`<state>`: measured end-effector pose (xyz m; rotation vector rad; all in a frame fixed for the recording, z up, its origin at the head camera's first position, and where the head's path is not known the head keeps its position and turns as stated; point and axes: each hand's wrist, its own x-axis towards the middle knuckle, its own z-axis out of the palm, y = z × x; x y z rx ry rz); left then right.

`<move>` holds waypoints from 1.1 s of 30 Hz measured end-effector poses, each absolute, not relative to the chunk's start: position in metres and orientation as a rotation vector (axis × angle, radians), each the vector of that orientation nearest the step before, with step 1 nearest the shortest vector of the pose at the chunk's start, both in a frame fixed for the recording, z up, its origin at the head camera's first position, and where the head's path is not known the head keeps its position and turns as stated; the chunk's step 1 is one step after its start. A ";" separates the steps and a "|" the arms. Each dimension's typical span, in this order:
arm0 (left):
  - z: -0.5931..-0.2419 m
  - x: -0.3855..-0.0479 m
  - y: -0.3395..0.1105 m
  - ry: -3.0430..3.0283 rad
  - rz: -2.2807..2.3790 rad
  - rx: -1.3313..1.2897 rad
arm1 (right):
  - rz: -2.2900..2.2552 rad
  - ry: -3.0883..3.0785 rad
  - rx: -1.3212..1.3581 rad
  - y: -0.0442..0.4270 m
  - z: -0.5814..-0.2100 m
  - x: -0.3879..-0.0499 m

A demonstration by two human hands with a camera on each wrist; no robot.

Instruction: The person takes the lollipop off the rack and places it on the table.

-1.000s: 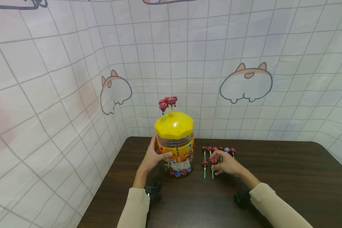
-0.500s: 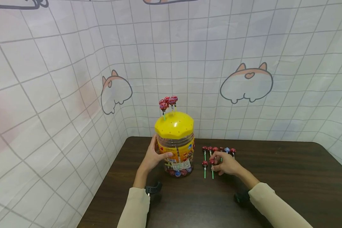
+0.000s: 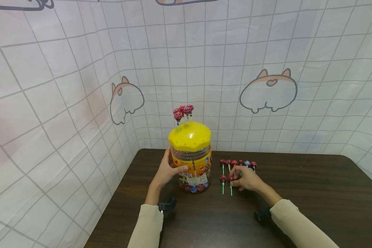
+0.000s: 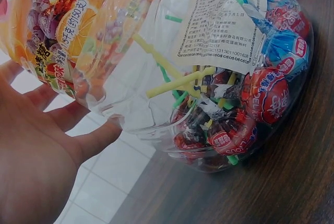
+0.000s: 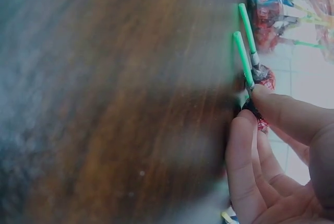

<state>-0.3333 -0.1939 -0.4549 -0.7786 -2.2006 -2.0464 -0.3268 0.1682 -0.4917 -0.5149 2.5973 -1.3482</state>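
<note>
A big clear candy jar [image 3: 194, 165] with a yellow lid [image 3: 189, 137] stands upright on the table. My left hand [image 3: 167, 172] holds its left side, thumb across the front label. In the left wrist view, wrapped lollipops [image 4: 263, 94] lie inside the jar's bottom. Several red lollipops [image 3: 183, 111] stick up from holes in the lid. At right, my right hand [image 3: 246, 178] pinches a red-wrapped lollipop [image 5: 244, 61] with a green stick between thumb and fingers, low at the tabletop. Beside it lies a similar lollipop [image 3: 223, 179], parallel and just left of it.
Behind the right hand, a row of several lollipops [image 3: 234, 162] lies on the dark wooden table [image 3: 297, 193], one wrapped in blue [image 3: 247, 163]. A white gridded cloth [image 3: 204, 79] with cartoon drawings hangs behind and to the left.
The right hand and its lollipop have shifted very slightly toward the person, and the fingers have drawn in a little. The left hand and the jar stay put.
</note>
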 end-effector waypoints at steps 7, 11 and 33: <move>-0.455 -0.333 -0.195 -2.195 -2.040 -0.795 | -1.360 2.599 -0.506 0.168 -0.492 -0.327; -0.456 -0.333 -0.195 -2.201 -2.036 -0.783 | -1.339 2.603 -0.499 0.170 -0.488 -0.328; -0.455 -0.333 -0.195 -2.208 -2.036 -0.777 | -1.573 2.815 -0.942 0.100 -0.302 -0.339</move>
